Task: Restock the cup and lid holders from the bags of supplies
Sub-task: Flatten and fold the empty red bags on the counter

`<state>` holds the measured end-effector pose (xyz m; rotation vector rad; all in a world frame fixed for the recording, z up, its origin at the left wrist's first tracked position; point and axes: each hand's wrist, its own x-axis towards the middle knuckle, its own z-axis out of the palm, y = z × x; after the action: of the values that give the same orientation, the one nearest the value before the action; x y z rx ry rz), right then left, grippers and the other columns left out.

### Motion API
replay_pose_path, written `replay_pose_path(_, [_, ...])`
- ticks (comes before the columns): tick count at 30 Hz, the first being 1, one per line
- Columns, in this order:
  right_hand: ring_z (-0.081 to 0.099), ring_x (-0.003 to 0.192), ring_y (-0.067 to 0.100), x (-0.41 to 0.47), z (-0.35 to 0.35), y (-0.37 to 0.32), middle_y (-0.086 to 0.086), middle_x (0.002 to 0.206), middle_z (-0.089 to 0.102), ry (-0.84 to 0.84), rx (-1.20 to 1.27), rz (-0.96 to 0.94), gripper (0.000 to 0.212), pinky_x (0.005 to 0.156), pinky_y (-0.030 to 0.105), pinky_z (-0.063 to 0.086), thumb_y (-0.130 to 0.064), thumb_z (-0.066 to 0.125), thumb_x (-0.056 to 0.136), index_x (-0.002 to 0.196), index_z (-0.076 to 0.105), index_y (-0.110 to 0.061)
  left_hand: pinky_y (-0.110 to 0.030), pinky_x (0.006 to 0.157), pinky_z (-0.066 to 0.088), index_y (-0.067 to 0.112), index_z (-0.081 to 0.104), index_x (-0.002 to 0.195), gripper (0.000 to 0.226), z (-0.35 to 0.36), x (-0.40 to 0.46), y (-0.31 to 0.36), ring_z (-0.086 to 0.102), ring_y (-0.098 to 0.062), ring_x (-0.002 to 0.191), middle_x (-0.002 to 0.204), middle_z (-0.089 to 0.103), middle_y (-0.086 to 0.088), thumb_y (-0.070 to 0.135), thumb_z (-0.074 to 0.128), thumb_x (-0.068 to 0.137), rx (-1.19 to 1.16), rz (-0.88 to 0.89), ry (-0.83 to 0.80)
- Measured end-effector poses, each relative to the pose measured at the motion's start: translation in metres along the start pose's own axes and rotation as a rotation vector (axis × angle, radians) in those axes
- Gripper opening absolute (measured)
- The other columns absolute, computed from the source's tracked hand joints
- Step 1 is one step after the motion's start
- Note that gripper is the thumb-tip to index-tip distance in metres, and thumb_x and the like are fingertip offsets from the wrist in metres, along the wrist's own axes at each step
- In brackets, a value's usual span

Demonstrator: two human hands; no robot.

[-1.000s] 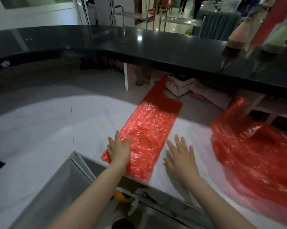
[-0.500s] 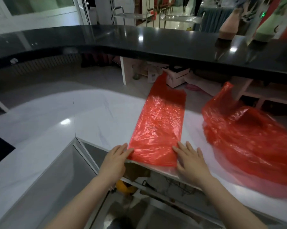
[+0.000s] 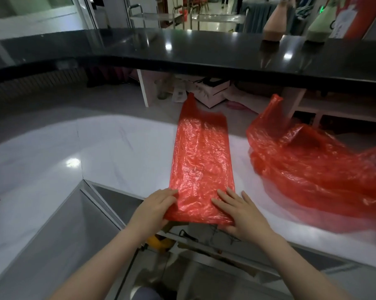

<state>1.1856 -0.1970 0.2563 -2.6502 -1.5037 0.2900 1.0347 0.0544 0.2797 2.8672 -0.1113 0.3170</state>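
Head view: both hands [image 3: 154, 210] [image 3: 241, 213] slid back, now holding flat red bag [image 3: 201, 165] near edge.

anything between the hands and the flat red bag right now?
No. Both hands already touch the flattened red bag at its near end on the white counter: the left hand at its left corner, the right hand on its right corner. The crumpled red bag lies apart, to the right.

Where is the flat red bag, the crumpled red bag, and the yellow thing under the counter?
flat red bag [image 3: 201, 165]: head view, middle of its smoothed panel.
crumpled red bag [image 3: 308, 165]: head view, its bunched middle.
yellow thing [image 3: 160, 243]: head view, its visible top.
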Motion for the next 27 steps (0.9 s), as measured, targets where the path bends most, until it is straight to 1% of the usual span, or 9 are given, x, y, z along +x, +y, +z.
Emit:
replay_pose_path(3, [-0.016, 0.141, 0.007, -0.001, -0.001, -0.001, -0.019, 0.153, -0.008, 0.028, 0.051, -0.022, 0.079, 0.115, 0.038, -0.012, -0.056, 0.052, 0.085, 0.150, 0.010, -0.043, -0.038, 0.103, 0.044, 0.012, 0.063, 0.123, 0.053, 0.001, 0.003, -0.005, 0.054, -0.024, 0.124, 0.137, 0.054, -0.006, 0.008, 0.078, 0.072, -0.081, -0.064, -0.098])
replay_pose_path(6, [-0.002, 0.143, 0.003, -0.004, -0.003, 0.000, -0.020, 0.152, 0.008, 0.091, 0.191, -0.029, 0.070, 0.117, 0.036, -0.005, -0.048, 0.058, 0.083, 0.147, 0.030, -0.039, -0.030, 0.105, 0.038, 0.022, 0.064, 0.123, 0.044, 0.003, 0.010, -0.010, 0.051, -0.016, 0.125, 0.136, 0.055, 0.006, 0.008, 0.069, 0.081, -0.163, -0.180, -0.084])
replay_pose_path(8, [0.025, 0.140, 0.007, -0.006, -0.004, 0.001, -0.014, 0.148, 0.035, 0.223, 0.366, 0.026, 0.050, 0.118, 0.035, 0.014, -0.032, 0.064, 0.083, 0.132, 0.056, -0.032, -0.028, 0.101, 0.042, 0.027, 0.067, 0.118, 0.039, 0.004, 0.014, -0.012, 0.055, -0.010, 0.118, 0.128, 0.060, 0.011, 0.010, 0.067, 0.083, -0.223, -0.279, -0.056])
replay_pose_path(11, [0.057, 0.100, 0.013, -0.007, -0.003, 0.004, -0.011, 0.102, 0.066, 0.488, 0.516, 0.202, 0.012, 0.087, 0.024, 0.045, -0.017, 0.071, 0.085, 0.095, 0.077, -0.017, -0.018, 0.077, 0.047, 0.045, 0.069, 0.101, 0.025, 0.002, 0.017, -0.011, 0.060, 0.008, 0.086, 0.098, 0.069, 0.025, 0.024, 0.066, 0.088, -0.385, -0.413, -0.002])
replay_pose_path(13, [0.054, 0.083, 0.012, -0.004, -0.005, 0.002, -0.017, 0.078, 0.060, 0.479, 0.522, 0.285, 0.012, 0.070, 0.012, 0.035, -0.020, 0.068, 0.087, 0.079, 0.076, -0.016, -0.017, 0.068, 0.047, 0.053, 0.066, 0.084, 0.023, 0.001, 0.019, -0.009, 0.061, 0.008, 0.076, 0.077, 0.066, 0.033, 0.030, 0.067, 0.087, -0.504, -0.490, 0.016])
replay_pose_path(16, [0.047, 0.070, 0.010, 0.002, -0.006, -0.001, -0.016, 0.061, 0.052, 0.468, 0.529, 0.372, 0.027, 0.059, 0.010, 0.026, -0.026, 0.065, 0.089, 0.063, 0.066, -0.020, -0.024, 0.065, 0.049, 0.038, 0.068, 0.069, 0.022, 0.001, 0.023, -0.009, 0.062, 0.002, 0.068, 0.068, 0.067, 0.021, 0.034, 0.061, 0.090, -0.622, -0.595, 0.044])
replay_pose_path(21, [0.053, 0.070, -0.001, 0.009, -0.004, -0.004, -0.013, 0.076, 0.059, 0.506, 0.651, 0.535, 0.006, 0.058, 0.013, 0.032, -0.029, 0.065, 0.088, 0.087, 0.062, -0.033, -0.032, 0.062, 0.047, 0.013, 0.062, 0.062, 0.043, 0.012, 0.026, -0.007, 0.058, -0.012, 0.065, 0.066, 0.062, 0.002, 0.038, 0.050, 0.095, -0.588, -0.636, 0.090])
replay_pose_path(24, [0.051, 0.072, 0.003, 0.014, -0.001, -0.007, -0.007, 0.078, 0.057, 0.469, 0.594, 0.562, 0.007, 0.057, 0.013, 0.029, -0.028, 0.060, 0.091, 0.090, 0.054, -0.031, -0.028, 0.054, 0.038, 0.020, 0.050, 0.052, 0.048, 0.021, 0.028, 0.001, 0.049, -0.009, 0.054, 0.055, 0.051, 0.006, 0.039, 0.048, 0.096, -0.512, -0.620, 0.127])
replay_pose_path(27, [0.044, 0.073, -0.001, 0.015, 0.001, -0.010, -0.004, 0.083, 0.053, 0.447, 0.541, 0.566, 0.004, 0.058, 0.013, 0.027, -0.027, 0.054, 0.094, 0.094, 0.050, -0.030, -0.027, 0.059, 0.040, 0.027, 0.053, 0.065, 0.034, 0.029, 0.029, 0.006, 0.054, -0.012, 0.068, 0.067, 0.056, 0.006, 0.040, 0.048, 0.096, -0.475, -0.632, 0.154])
